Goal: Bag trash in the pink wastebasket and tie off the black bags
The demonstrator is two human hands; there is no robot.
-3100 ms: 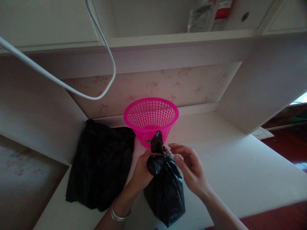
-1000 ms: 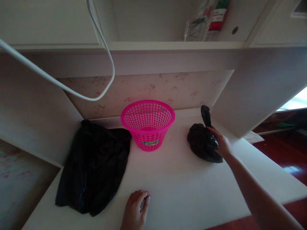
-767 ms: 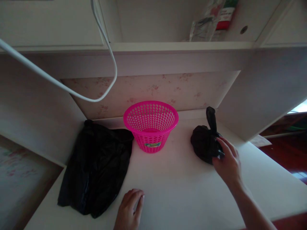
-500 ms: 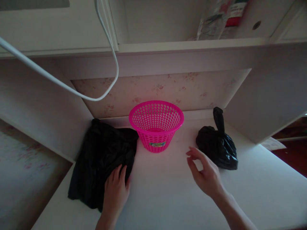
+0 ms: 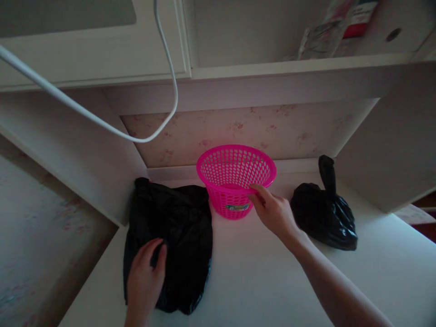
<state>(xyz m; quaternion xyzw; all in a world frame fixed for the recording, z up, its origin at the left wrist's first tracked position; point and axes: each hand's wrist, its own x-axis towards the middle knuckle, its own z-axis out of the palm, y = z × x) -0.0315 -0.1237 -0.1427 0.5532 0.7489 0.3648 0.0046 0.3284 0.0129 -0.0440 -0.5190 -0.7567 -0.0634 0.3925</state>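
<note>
A pink plastic basket (image 5: 235, 213) with a lattice wall and a small label stands upright against the back wall. My right hand (image 5: 274, 211) pinches its front rim, thumb outside and fingers at the top edge. To the left, a large loose black plastic bag (image 5: 187, 240) lies spread on the white surface. Over its near left part is my left hand (image 5: 146, 272), fingers curled and tips meeting the thumb on the bag; the exact hold is partly hidden. Right of the basket sits a smaller, filled black bag (image 5: 322, 213) with its knotted top sticking up.
A white cable (image 5: 102, 127) hangs in a loop at upper left, in front of a white cupboard (image 5: 95, 59). The open shelf (image 5: 286, 70) above holds a clear plastic package (image 5: 320, 41) and a red item. Side panels border the white surface (image 5: 259, 281) left and right.
My right hand has moved left from beside the small bag onto the basket rim. My left hand has closed from lying flat on the large bag, whose shape has shifted. The view has shifted left.
</note>
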